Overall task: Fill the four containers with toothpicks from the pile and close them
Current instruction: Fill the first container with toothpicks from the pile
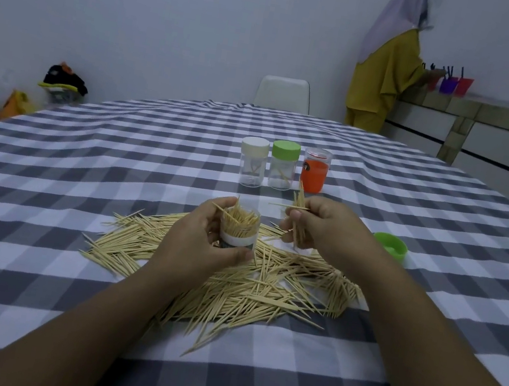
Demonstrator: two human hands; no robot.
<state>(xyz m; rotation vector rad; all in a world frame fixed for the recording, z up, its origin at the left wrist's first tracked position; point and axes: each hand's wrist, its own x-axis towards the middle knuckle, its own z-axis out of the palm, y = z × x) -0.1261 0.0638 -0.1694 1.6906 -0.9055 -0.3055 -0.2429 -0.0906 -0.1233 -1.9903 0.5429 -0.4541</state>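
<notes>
While both hands aloft: bare checked tablecloth (pixel 77 197) leftward

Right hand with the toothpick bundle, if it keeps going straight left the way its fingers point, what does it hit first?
Probably the open container gripped by the left hand; the right hand with its toothpick bundle sits just beside it, though depth is unclear.

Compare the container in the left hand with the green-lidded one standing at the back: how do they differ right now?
The held container has no lid and is packed with toothpicks; the green-lidded container is capped and nearly empty, with only a few sticks inside. The held one is gripped by the left hand over the pile; the green-lidded one stands on the tablecloth, untouched. Both are small, clear and upright.
</notes>
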